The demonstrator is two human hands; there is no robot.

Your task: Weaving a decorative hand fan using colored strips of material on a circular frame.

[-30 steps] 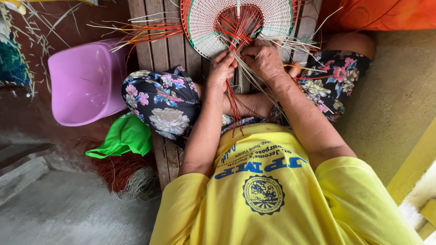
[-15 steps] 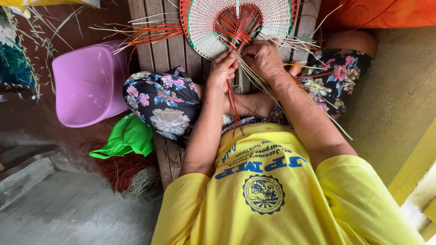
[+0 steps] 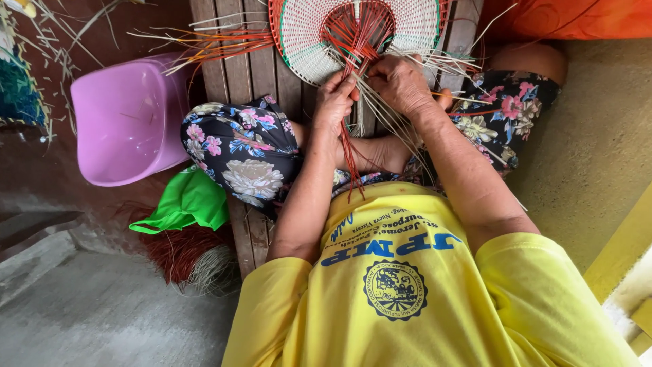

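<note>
A round woven fan point(image 3: 305, 34), white with a green and red rim and a red centre, lies on a wooden bench point(image 3: 258, 68) in front of me. My left hand point(image 3: 334, 100) pinches a bunch of red strips point(image 3: 350, 153) that hang down toward my lap. My right hand point(image 3: 402, 85) grips pale strips point(image 3: 387, 122) at the fan's lower edge, right beside the left hand. Loose red and pale strands stick out to the left of the fan.
A pink plastic basin point(image 3: 125, 122) sits left of the bench. A green cloth point(image 3: 185, 204) lies over a bundle of red and pale strips point(image 3: 193, 258) on the grey floor. An orange cloth point(image 3: 570, 19) is at the top right.
Both hands have shifted slightly up toward the fan while working the strips. The view has moved a little.
</note>
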